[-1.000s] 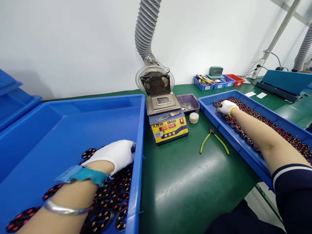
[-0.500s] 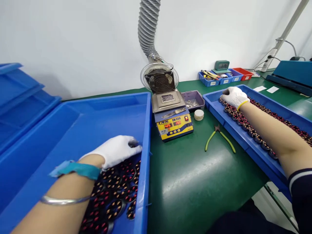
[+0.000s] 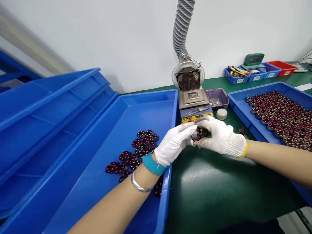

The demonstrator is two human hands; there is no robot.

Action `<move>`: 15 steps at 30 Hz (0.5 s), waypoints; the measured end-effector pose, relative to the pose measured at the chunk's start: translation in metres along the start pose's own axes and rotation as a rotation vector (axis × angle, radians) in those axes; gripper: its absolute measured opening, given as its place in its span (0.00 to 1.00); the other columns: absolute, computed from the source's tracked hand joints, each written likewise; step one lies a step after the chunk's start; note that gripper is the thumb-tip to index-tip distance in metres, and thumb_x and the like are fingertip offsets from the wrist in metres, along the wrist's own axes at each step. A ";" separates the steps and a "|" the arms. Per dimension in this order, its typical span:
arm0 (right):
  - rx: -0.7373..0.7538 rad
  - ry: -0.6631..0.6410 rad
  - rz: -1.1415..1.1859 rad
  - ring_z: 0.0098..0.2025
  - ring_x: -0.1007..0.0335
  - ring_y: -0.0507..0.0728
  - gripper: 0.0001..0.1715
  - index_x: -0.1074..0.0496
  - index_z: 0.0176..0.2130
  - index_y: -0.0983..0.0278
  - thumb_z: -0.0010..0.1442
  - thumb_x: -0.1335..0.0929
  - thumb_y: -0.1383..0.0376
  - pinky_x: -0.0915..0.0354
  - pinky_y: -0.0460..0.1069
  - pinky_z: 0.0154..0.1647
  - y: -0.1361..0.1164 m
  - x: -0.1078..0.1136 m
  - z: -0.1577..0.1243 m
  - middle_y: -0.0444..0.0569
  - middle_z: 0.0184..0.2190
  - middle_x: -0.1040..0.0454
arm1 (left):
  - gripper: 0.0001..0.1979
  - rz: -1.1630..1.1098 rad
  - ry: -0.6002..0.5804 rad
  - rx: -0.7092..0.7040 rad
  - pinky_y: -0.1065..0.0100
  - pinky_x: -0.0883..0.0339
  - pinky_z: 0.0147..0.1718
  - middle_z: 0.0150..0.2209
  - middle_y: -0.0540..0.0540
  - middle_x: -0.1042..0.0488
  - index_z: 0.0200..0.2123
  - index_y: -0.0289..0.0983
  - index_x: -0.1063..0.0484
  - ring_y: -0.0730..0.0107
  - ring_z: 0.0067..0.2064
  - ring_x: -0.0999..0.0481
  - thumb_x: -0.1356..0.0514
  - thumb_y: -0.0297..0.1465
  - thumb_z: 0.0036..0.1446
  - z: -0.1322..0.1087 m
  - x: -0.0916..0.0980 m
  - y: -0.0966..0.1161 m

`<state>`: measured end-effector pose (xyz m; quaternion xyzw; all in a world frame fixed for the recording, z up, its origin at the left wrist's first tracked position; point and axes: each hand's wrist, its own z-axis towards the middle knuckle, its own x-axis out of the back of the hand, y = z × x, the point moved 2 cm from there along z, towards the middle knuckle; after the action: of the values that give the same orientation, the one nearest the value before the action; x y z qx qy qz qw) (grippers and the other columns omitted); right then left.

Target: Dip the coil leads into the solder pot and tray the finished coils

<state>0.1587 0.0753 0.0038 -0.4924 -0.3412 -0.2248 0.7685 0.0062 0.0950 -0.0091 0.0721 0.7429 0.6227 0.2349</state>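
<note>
I see the left hand [image 3: 174, 143] and right hand [image 3: 220, 136] pinching a dark round part [image 3: 198, 133] between their fingers, in front of the yellow-fronted unit [image 3: 195, 117]. A light, steady hold should serve best.

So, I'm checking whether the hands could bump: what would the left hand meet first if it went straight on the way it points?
Likely the right hand, just beyond the dark round part between them; depth leaves unclear whether the hands touch.
</note>
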 end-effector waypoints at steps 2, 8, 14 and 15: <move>0.007 -0.009 -0.019 0.48 0.30 0.59 0.23 0.28 0.45 0.57 0.49 0.28 0.55 0.33 0.52 0.45 0.007 0.004 0.000 0.45 0.49 0.28 | 0.17 -0.022 -0.005 0.014 0.69 0.29 0.32 0.41 0.43 0.24 0.45 0.37 0.25 0.69 0.36 0.25 0.38 0.37 0.53 -0.001 -0.003 -0.004; 0.034 -0.034 -0.226 0.47 0.29 0.63 0.23 0.30 0.47 0.57 0.51 0.30 0.59 0.32 0.55 0.44 0.006 0.009 -0.003 0.47 0.51 0.30 | 0.23 0.325 0.152 -0.065 0.66 0.29 0.41 0.43 0.43 0.23 0.47 0.35 0.28 0.66 0.40 0.24 0.34 0.39 0.49 -0.010 -0.009 -0.001; -0.114 -0.080 -0.051 0.46 0.28 0.61 0.35 0.36 0.55 0.53 0.48 0.29 0.61 0.31 0.53 0.41 0.015 0.008 0.001 0.45 0.49 0.28 | 0.26 0.385 0.269 -0.162 0.64 0.30 0.47 0.45 0.42 0.24 0.51 0.33 0.31 0.65 0.45 0.25 0.34 0.34 0.49 -0.011 -0.011 -0.004; -0.129 -0.123 0.008 0.45 0.28 0.60 0.36 0.37 0.57 0.52 0.48 0.29 0.61 0.31 0.52 0.41 0.017 0.008 0.002 0.45 0.48 0.27 | 0.27 0.390 0.282 -0.167 0.64 0.30 0.47 0.44 0.41 0.24 0.52 0.33 0.32 0.65 0.45 0.25 0.34 0.33 0.48 -0.011 -0.010 -0.004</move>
<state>0.1748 0.0836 -0.0001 -0.5551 -0.3705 -0.2124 0.7138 0.0113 0.0802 -0.0094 0.1068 0.6865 0.7192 0.0095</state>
